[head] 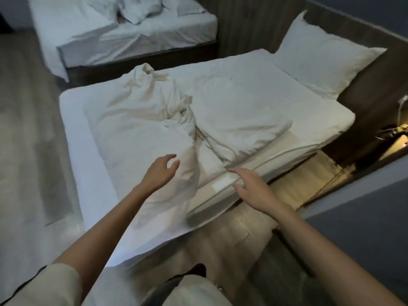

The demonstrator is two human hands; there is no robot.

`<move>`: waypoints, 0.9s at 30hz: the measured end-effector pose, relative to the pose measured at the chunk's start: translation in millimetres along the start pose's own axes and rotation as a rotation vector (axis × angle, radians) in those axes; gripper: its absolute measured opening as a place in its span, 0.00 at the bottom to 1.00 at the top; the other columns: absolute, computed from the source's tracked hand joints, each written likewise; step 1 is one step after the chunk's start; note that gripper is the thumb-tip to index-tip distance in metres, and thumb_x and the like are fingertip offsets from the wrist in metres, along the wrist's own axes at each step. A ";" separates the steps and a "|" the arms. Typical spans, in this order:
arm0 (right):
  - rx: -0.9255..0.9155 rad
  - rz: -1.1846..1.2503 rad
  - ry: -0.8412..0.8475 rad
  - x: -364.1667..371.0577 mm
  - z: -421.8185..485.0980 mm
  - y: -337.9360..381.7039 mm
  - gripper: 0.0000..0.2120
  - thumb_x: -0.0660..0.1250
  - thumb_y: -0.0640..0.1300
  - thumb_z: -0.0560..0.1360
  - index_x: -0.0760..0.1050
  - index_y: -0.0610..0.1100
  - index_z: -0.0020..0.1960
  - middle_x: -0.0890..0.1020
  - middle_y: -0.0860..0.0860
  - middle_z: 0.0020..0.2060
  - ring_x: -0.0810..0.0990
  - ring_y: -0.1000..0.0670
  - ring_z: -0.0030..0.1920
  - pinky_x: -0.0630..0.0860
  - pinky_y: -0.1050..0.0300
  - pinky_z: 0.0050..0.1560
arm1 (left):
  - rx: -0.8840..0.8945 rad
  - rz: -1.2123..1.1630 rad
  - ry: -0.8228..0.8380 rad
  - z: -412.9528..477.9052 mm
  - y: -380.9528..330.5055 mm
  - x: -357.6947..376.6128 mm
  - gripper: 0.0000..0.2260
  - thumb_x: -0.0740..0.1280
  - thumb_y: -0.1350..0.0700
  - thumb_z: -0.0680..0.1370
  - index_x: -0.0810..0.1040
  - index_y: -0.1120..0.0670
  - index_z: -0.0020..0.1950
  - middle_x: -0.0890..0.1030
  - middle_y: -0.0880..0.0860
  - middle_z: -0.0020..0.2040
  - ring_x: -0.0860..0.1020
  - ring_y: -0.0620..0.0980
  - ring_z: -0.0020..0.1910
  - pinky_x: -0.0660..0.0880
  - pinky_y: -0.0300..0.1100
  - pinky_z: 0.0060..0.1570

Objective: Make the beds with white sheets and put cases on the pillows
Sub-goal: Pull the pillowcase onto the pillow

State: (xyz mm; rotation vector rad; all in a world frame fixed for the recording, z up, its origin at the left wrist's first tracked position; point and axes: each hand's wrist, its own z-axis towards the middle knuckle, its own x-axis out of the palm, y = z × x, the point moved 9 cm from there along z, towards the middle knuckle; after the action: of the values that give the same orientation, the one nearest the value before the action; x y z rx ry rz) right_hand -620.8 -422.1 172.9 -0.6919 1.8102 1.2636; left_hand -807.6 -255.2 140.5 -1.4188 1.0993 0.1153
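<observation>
The job looked barely begun: a white sheet (143,120) lay crumpled on the near bed (287,149), with a pillow (320,65) at its head, and the far bed (141,58) beyond it was rumpled too. The left hand (160,171) and right hand (251,184) hovered over the near bed's closest edge, fingers loosely spread, holding nothing.

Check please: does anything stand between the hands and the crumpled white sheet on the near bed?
Nothing visible does. The left hand hovers open over the crumpled sheet; the right hand is open near the mattress edge.
</observation>
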 end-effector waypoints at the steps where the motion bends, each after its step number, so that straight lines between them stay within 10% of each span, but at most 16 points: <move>1: -0.040 -0.009 0.028 -2.5 5.4 -0.6 0.21 0.60 0.43 0.80 0.65 0.48 0.73 0.69 0.51 0.70 0.65 0.49 0.69 0.62 0.57 0.68 | -0.023 -0.019 -0.033 -3.7 -2.7 0.8 0.21 0.58 0.47 0.82 0.69 0.54 0.73 0.70 0.53 0.72 0.70 0.53 0.69 0.66 0.47 0.66; 18: -0.285 -0.104 0.244 -18.8 197.3 -34.3 0.19 0.59 0.46 0.81 0.67 0.50 0.72 0.70 0.53 0.70 0.68 0.49 0.68 0.65 0.53 0.65 | -0.408 -0.091 -0.229 119.5 0.4 30.4 0.25 0.62 0.43 0.78 0.65 0.50 0.73 0.66 0.55 0.72 0.66 0.56 0.70 0.66 0.50 0.65; 27: -0.335 -0.091 0.318 -35.1 294.1 -51.4 0.19 0.60 0.44 0.80 0.68 0.50 0.70 0.71 0.53 0.68 0.69 0.50 0.67 0.63 0.61 0.61 | -0.583 0.320 -0.130 204.1 20.3 70.8 0.32 0.66 0.40 0.74 0.60 0.53 0.72 0.64 0.59 0.66 0.65 0.61 0.63 0.66 0.51 0.58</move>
State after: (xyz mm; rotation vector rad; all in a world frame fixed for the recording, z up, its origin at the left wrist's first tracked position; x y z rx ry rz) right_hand -472.5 -164.9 125.4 -1.2054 1.8049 1.4768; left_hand -674.0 -121.3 34.2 -1.6997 1.2320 0.8001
